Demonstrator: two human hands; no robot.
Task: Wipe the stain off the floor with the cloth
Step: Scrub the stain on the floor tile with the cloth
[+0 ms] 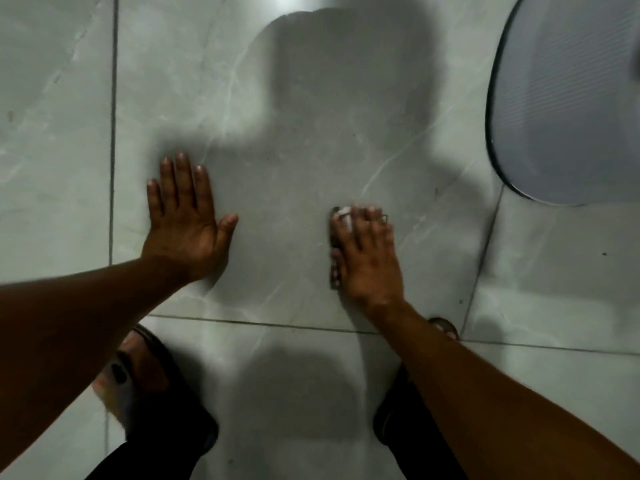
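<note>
Down on the grey tiled floor (pixel 294 174), the right hand (pixel 369 258) presses a pale cloth (pixel 343 216) flat; the left hand (pixel 185 216) rests spread and empty. A glass panel (pixel 568 98) lies far right, sandalled feet (pixel 145 372) near.

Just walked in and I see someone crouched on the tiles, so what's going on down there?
A person is crouched over the grey marble-look tile floor. The right hand presses a small crumpled whitish cloth flat against the tile, mostly hiding it. The left hand lies open, palm down, bracing on the same tile. No stain shows clearly in this dim light. A rounded grey object sits at the upper right.
</note>
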